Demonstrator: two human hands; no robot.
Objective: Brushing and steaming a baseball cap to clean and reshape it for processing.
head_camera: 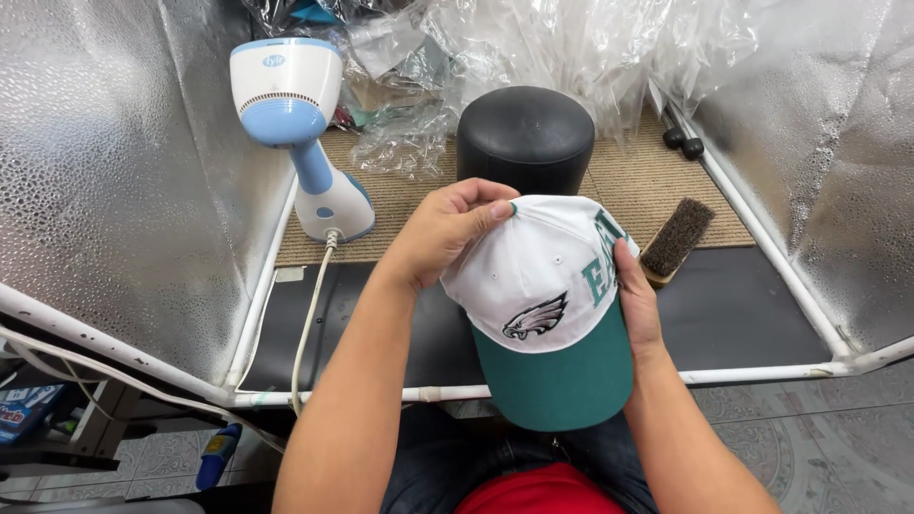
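Head view | left hand (443,233) grips cap (543,295) crown | right hand (638,305) grips cap's side

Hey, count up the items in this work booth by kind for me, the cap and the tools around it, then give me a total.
Cap, white with green brim, held by left hand and right hand: 1
Garment steamer: 1
Black dome form: 1
Bristle brush: 1
Total: 4

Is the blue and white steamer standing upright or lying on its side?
Upright. The garment steamer stands on its base on the woven mat, head at the top, and its cord runs down from the base.
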